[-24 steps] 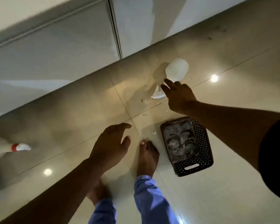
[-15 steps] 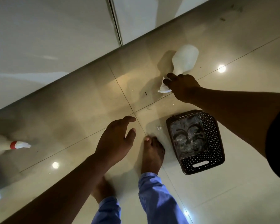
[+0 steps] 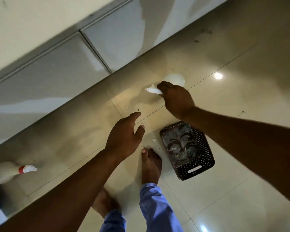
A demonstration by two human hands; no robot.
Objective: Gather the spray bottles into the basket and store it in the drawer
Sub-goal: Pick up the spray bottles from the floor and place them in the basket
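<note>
A glossy beige tiled floor (image 3: 233, 198) fills most of the view, with ceiling lights mirrored in it as bright spots and thin grout lines crossing it. Along its far edge run pale cabinet fronts (image 3: 60, 69), split by a narrow dark seam.

At the floor's left edge lies a white bottle (image 3: 5, 171) with a red collar, its nozzle pointing right. The left hand (image 3: 124, 139) hangs above the middle of the floor, fingers spread and holding nothing. Below it stand two bare feet (image 3: 151, 164) under blue trouser cuffs.

Near the far edge, the right hand (image 3: 176, 99) is wrapped around the neck of a second bottle (image 3: 174, 79), whose white trigger head pokes out left of the fingers; whether it has left the floor cannot be told. A dark perforated basket (image 3: 201, 161) sits on the floor under that forearm, just right of the forward foot, with nothing in it.
</note>
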